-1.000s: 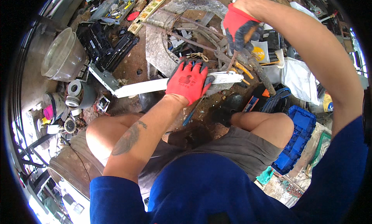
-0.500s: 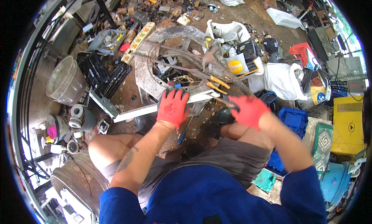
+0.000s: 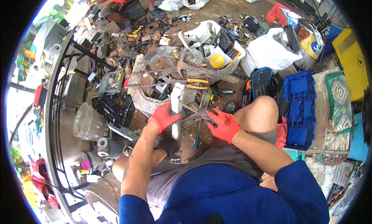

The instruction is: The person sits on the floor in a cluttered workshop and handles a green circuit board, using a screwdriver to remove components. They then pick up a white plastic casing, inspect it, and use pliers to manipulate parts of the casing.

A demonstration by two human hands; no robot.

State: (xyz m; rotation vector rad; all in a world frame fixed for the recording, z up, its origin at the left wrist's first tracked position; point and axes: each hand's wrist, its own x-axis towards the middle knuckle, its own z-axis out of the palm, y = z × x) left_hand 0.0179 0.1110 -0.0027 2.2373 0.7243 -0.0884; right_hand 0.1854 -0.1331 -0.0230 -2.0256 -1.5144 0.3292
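Observation:
My left hand (image 3: 164, 118), in a red glove with dark fingertips, is closed around a long white bar (image 3: 176, 104) that points away from me. Closed on the dark grip of a thin, rusty-brown tool (image 3: 192, 109) is my right hand (image 3: 224, 126), gloved the same way. The tool's narrow end points at the bar; whether they touch I cannot tell. Just beyond, a worn grey frame with a round opening (image 3: 143, 94) bears a hammer (image 3: 181, 65) and a yellow-handled hand tool (image 3: 197, 84). A blue-handled screwdriver (image 3: 197, 140) lies on the ground between my legs.
Left of me stand a cloudy plastic bucket (image 3: 88, 121) and a dark metal rack (image 3: 52, 119). A blue plastic case (image 3: 299, 109) and a white sack (image 3: 267, 49) lie to the right. Scrap litters the ground ahead, where another person (image 3: 116, 5) in red gloves sits.
The white bar has swung from lying crosswise to pointing away from me. My right hand has come nearer my left with the tool. The view has shifted, bringing the other person in.

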